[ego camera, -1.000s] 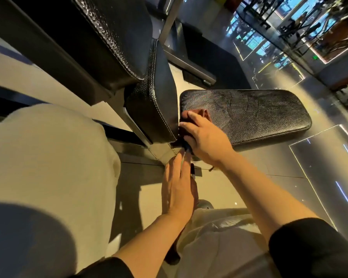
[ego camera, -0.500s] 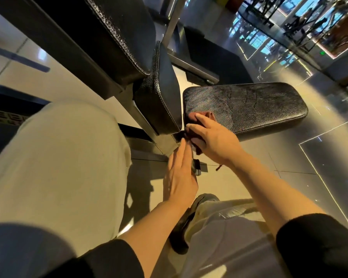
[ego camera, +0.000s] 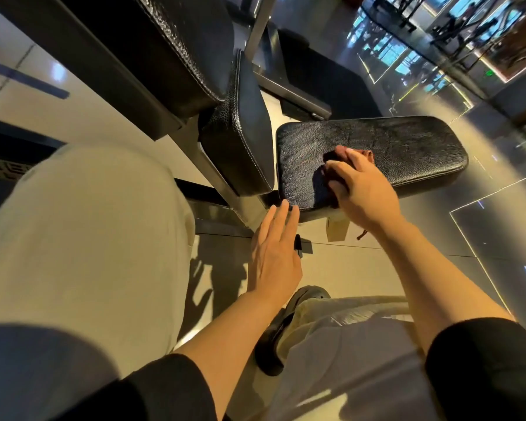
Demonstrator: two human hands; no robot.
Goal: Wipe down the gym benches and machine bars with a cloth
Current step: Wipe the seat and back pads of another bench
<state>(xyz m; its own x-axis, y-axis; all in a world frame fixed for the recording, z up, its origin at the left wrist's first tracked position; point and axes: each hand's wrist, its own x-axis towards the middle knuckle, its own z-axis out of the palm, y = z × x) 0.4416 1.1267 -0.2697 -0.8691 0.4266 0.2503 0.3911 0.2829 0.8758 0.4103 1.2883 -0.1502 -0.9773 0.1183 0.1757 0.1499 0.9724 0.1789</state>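
A flat black leather bench pad (ego camera: pixel 407 141) lies in the middle of the view. My right hand (ego camera: pixel 362 186) presses a dark reddish cloth (ego camera: pixel 363 154) onto the pad's near half, fingers curled over it; most of the cloth is hidden under the hand. My left hand (ego camera: pixel 275 253) hovers with straight fingers just below the pad's near left corner, holding nothing. A second black pad (ego camera: pixel 243 132) stands tilted on edge to the left of the flat one, below a larger black backrest (ego camera: pixel 170 47).
Grey metal frame bars (ego camera: pixel 292 89) run behind the pads. My knee in light trousers (ego camera: pixel 82 238) fills the left, my other leg and a black shoe (ego camera: pixel 274 332) sit below. Glossy tiled floor (ego camera: pixel 362 265) surrounds the bench; more gym machines (ego camera: pixel 456 22) stand far right.
My right hand has slid the cloth from the pad's left end rightward onto its top surface. My left hand stayed just below the pad's corner. The view moved closer.
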